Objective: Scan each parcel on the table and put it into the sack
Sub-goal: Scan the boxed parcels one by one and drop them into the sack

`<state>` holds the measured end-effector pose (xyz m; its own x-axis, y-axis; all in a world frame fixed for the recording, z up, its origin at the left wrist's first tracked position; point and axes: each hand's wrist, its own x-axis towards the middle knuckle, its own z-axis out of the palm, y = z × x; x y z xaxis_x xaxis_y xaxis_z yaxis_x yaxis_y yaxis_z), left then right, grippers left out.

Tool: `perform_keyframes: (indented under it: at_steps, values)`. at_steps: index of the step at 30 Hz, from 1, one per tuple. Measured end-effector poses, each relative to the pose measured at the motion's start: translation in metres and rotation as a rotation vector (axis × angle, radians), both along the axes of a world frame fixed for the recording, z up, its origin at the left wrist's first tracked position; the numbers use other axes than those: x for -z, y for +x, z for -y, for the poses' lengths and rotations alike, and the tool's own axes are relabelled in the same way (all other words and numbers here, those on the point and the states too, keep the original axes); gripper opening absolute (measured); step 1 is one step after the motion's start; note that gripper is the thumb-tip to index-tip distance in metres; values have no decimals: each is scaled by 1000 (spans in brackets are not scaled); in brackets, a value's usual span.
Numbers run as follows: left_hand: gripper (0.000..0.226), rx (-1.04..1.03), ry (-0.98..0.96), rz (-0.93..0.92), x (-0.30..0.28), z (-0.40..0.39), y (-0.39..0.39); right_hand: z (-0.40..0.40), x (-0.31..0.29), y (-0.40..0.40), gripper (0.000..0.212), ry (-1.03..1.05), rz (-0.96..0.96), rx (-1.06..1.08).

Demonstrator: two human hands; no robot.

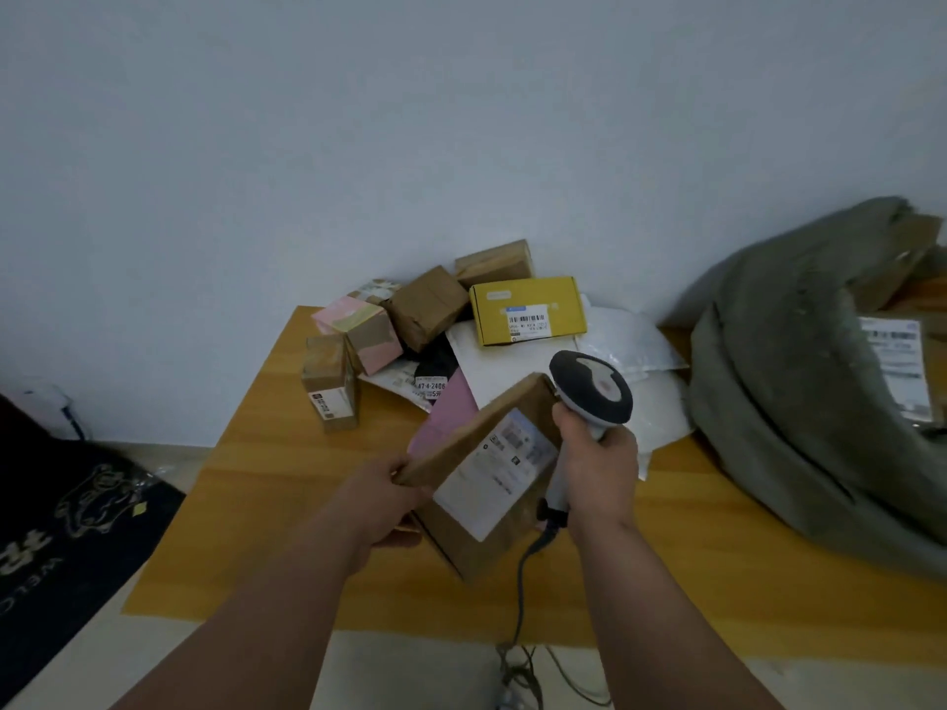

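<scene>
My left hand (392, 497) grips the left edge of a brown cardboard parcel (464, 535) held tilted above the wooden table (717, 581), its white label (494, 474) facing up. My right hand (597, 466) is closed on the handle of a grey and white barcode scanner (592, 389), whose head sits just right of the parcel's upper corner. A grey-green sack (799, 381) lies open on the table's right side with labelled parcels inside it.
At the back of the table lies a heap of parcels: a yellow box (528, 310), a pink box (358, 333), several brown boxes (428, 307), a small upright box (330, 384), white mailers (630, 345). The scanner cable (522, 586) hangs over the front edge. A dark mat (66, 525) covers the floor at left.
</scene>
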<state>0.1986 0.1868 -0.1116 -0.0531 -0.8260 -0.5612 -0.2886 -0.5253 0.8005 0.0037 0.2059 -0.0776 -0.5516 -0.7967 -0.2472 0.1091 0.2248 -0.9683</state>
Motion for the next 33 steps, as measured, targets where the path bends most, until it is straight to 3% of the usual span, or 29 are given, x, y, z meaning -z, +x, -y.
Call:
perform_keyframes:
  at_steps: [6,12,17,24,29,33]
  values:
    - [47,-265,-43,-212,2,-12,-15,-27,-15,-17,16,7,124,-74]
    - [49,-273,-98,-255,1,-19,-52,-51,-24,-35,21,12,188,-232]
    - [30,-297,-124,-307,-7,-32,-102,-67,-34,-82,17,-23,183,-231]
    - [30,-304,-153,-340,-15,-53,-160,-86,-42,-140,15,-43,166,-251]
    - [30,-322,-155,-366,-14,-64,-191,-96,-37,-172,25,-37,187,-267]
    - [29,-340,-150,-374,-11,-70,-208,-103,-38,-191,19,-48,169,-273]
